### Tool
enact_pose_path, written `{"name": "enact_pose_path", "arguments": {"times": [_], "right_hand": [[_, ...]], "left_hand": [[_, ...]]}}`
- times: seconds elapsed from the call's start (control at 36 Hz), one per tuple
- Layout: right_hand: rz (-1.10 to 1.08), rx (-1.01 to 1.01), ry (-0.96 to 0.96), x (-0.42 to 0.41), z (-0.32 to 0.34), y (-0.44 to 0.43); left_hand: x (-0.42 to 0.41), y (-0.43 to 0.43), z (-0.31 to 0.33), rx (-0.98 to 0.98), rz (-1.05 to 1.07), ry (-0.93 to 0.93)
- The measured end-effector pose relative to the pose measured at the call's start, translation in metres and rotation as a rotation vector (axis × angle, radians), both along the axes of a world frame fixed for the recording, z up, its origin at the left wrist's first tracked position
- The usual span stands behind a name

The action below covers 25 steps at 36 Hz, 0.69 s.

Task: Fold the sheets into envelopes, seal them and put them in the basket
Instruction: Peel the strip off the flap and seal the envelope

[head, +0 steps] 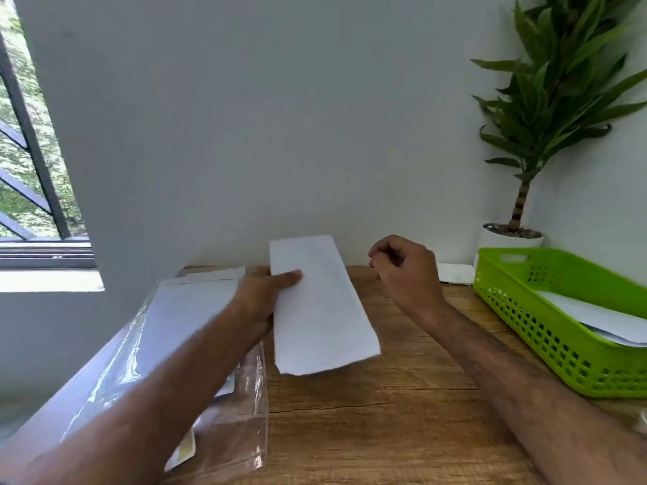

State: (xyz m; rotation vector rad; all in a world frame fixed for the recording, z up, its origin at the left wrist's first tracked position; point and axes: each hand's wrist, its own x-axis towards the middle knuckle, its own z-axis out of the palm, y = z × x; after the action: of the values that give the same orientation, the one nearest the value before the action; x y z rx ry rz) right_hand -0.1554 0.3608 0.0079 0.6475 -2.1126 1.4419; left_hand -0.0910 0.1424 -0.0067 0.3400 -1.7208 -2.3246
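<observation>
Spanning the view, the wooden table (402, 414) carries the green basket (546, 330) at its right edge, well right of the folded envelope (322, 309), whose long axis runs away from the person. The left hand (261, 299) pinches it; the right hand (406, 271), nearer the basket, hangs curled, empty. Nothing stands between.

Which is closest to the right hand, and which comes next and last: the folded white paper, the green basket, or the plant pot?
From the right hand in the head view:
1. Folded white paper, just to its left, held by the left hand.
2. Green basket, to its right on the table.
3. Plant pot, behind the basket in the corner.
</observation>
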Motion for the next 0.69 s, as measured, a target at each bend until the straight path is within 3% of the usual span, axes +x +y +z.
{"name": "enact_pose_path", "arguments": {"times": [0.08, 0.17, 0.42, 0.5, 0.69], "right_hand": [[-0.048, 0.207, -0.018, -0.002, -0.007, 0.002], [-0.085, 0.375, -0.028, 0.002, -0.009, 0.002], [-0.05, 0.434, 0.005, 0.044, 0.001, 0.026], [-0.106, 0.383, 0.044, 0.062, 0.005, 0.052], [-0.2, 0.304, 0.047, 0.112, -0.006, 0.121]], "left_hand": [[-0.002, 0.018, -0.02, -0.155, -0.036, -0.053], [-0.006, 0.027, -0.03, -0.471, 0.056, -0.123], [0.014, 0.038, -0.02, -1.483, 0.265, -0.068], [0.021, 0.049, -0.008, -1.584, 0.273, -0.001], [0.054, 0.135, 0.011, -1.582, 0.128, 0.117]]}}
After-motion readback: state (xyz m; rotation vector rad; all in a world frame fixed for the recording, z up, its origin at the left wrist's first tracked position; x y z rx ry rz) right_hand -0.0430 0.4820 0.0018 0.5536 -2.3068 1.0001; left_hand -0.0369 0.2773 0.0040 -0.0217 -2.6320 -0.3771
